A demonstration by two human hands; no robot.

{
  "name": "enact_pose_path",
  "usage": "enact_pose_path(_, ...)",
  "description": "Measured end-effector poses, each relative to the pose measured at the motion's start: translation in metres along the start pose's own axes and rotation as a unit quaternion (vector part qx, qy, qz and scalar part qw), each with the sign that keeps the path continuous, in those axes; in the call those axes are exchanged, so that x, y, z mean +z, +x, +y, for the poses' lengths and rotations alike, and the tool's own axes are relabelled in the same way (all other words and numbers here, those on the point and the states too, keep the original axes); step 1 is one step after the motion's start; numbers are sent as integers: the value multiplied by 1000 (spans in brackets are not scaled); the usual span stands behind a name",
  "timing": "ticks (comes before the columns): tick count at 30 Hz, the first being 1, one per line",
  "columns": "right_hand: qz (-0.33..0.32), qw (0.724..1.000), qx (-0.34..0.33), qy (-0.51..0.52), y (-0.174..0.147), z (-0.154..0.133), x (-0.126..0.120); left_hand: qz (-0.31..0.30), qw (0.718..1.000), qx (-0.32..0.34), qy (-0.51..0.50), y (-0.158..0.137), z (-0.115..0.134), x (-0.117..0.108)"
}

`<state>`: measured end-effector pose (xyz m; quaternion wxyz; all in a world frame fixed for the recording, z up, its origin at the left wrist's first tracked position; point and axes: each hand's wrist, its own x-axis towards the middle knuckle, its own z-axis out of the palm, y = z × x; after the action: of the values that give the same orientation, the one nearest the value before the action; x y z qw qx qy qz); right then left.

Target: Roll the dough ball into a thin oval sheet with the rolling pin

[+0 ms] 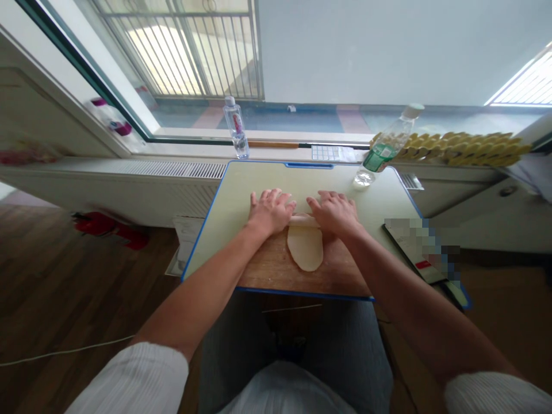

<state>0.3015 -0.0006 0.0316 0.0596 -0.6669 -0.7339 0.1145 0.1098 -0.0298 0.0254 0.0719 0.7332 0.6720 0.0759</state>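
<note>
A pale rolling pin (pixel 303 221) lies crosswise over a flat, oval sheet of dough (pixel 306 248), which extends toward me. My left hand (pixel 271 211) presses palm-down on the pin's left end, fingers stretched forward and open. On its right end rests my right hand (pixel 334 210), also flat with fingers spread. The palms hide both ends of the pin. Under the dough is a brown wooden board (pixel 267 273), set on a pale tabletop with a blue rim (pixel 233 178).
A clear bottle with a green label (pixel 379 156) stands at the table's back right. Another clear bottle (pixel 237 129) is on the windowsill. A partly blurred dark-edged flat object (pixel 416 247) lies at the right. Yellow items (pixel 466 148) line the sill. A red fire extinguisher (pixel 107 227) is on the floor.
</note>
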Motion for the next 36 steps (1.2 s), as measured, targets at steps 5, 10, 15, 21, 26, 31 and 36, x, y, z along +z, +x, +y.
enact_pose_path(5,48,998,-20,-28,-37,0,8,9,1000,6,13,-31,7,2)
enact_pose_path(10,141,987,-65,-49,-96,2,24,54,998,40,10,-86,12,6)
enact_pose_path(15,184,977,-105,-32,-164,10,42,85,994,63,-10,-154,15,14)
enact_pose_path(21,192,972,-125,-41,-194,16,51,99,992,77,-7,-183,17,17)
enact_pose_path(26,147,984,-84,-47,-151,10,41,83,995,59,-6,-140,14,17)
enact_pose_path(31,126,990,-48,-44,-89,0,23,42,999,32,13,-74,12,9)
enact_pose_path(36,126,990,-45,-34,-80,-2,19,50,998,32,11,-62,13,8)
